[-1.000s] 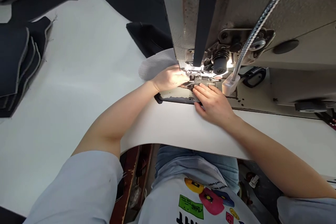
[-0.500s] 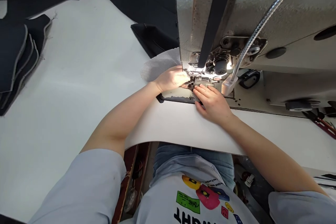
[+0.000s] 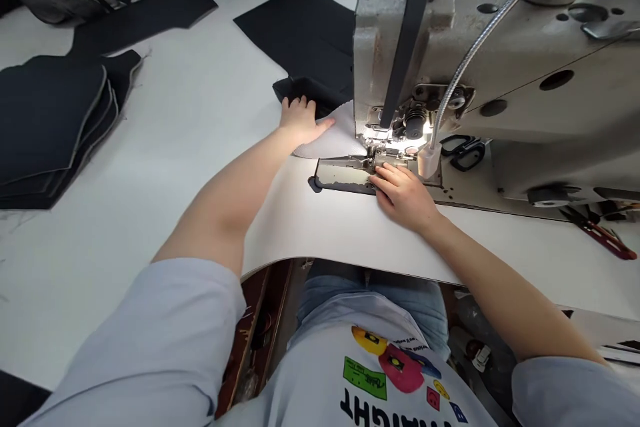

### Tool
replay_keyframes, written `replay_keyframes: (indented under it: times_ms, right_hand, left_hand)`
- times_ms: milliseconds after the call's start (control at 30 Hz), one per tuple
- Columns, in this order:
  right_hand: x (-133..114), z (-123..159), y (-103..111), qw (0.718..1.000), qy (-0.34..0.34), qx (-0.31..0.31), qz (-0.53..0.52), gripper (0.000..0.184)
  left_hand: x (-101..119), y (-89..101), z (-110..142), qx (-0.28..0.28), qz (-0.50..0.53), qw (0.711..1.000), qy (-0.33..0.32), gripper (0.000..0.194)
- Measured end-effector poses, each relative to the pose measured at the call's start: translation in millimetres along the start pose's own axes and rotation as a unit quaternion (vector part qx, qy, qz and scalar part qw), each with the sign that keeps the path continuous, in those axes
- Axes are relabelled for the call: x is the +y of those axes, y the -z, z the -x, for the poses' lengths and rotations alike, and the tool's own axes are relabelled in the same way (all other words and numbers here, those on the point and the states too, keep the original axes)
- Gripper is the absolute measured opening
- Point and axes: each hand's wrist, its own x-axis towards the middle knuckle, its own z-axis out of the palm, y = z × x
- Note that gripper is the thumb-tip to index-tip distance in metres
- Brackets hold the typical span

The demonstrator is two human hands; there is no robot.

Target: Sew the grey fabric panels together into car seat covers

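My left hand has its fingers stretched out, the tips on a folded black piece and the thumb over a light grey mesh-like fabric piece. That grey piece runs under the head of the sewing machine, and its far part is hidden there. Beside the lit needle area, my right hand lies with its fingers extended on the metal plate. Its fingertips are close to the presser foot. I see nothing gripped in the right hand.
Stacked dark fabric pieces lie at the left, with more dark pieces behind the machine. Black-handled scissors rest under the machine arm. Red-handled snips lie at the right. A flexible lamp neck crosses in front.
My left hand has moved away from the needle area, left and farther back, and its fingers have spread over the fabric. The right hand stays at the plate. The view has tilted up.
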Motion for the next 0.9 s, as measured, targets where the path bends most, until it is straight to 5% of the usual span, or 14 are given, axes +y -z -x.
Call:
replay_keyframes:
  times_ms: [200,333,467,600,700,733,800,867,900]
  right_hand:
    - [-1,14,2,0.999,0.001,0.033,-0.04,0.038]
    - [-25,6,4,0.995,0.049,0.068,-0.062,0.041]
    - [-62,-22,2,0.992,0.107,-0.019,-0.057,0.043]
    - [-82,-33,1,0.97,0.165,-0.142,-0.106,0.051]
    - [-87,-26,-4,0.962,0.18,-0.173,-0.106,0.06]
    - [-88,-23,-6,0.965,0.173,-0.172,-0.092,0.061]
    - [-90,-17,-12,0.971,0.162,-0.165,-0.07,0.06]
    - [-91,-12,-15,0.973,0.159,-0.156,-0.062,0.06]
    - [-90,-9,-15,0.974,0.156,-0.152,-0.06,0.061]
  left_hand:
    - [22,17.5,47,-0.049,-0.074,0.993,0.077,0.076]
    - [31,31.7,135,-0.081,-0.119,0.988,0.057,0.072]
    - [40,41.0,225,-0.199,-0.088,0.975,-0.045,0.063]
    - [28,46.7,271,-0.364,0.095,0.904,-0.202,0.035]
    - [8,59.2,261,-0.465,0.208,0.818,-0.268,0.031]
    - [-1,65.6,247,-0.464,0.228,0.806,-0.288,0.031]
    - [-25,78.0,207,-0.358,0.234,0.857,-0.288,0.035]
    - [-55,83.9,158,-0.107,0.152,0.967,-0.172,0.044]
    - [-72,83.1,135,-0.025,0.064,0.992,-0.104,0.053]
